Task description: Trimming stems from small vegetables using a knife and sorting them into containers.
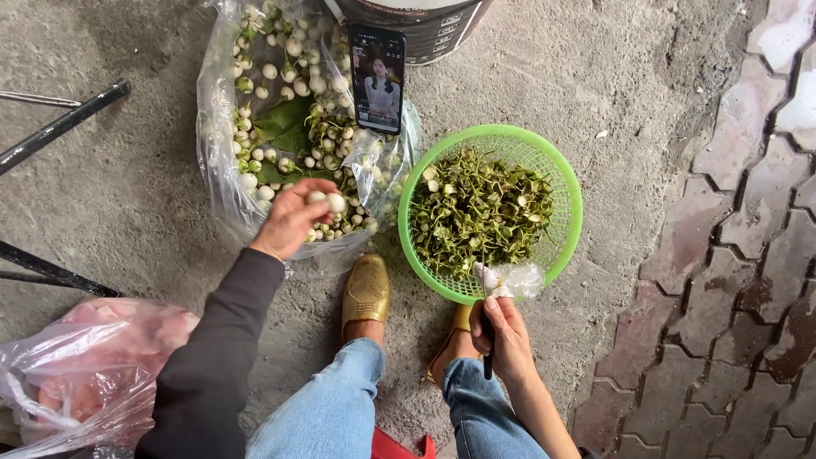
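Left hand (289, 219) pinches small white eggplants (330, 202) over their open bag (223, 195); right hand (503, 333) grips a knife (487, 340), blade at the stem-filled green basket (568, 223).

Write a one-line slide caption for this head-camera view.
Left hand picks small white eggplants from a clear plastic bag; right hand grips a knife beside a green basket of trimmed stems.

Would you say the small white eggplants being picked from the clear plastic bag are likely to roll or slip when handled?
Probably yes. The small white eggplants in the left hand look round and smooth, so they would likely roll on the concrete. They seem light, since fingertips hold two. The clear plastic bag looks floppy, unlikely to steady them.
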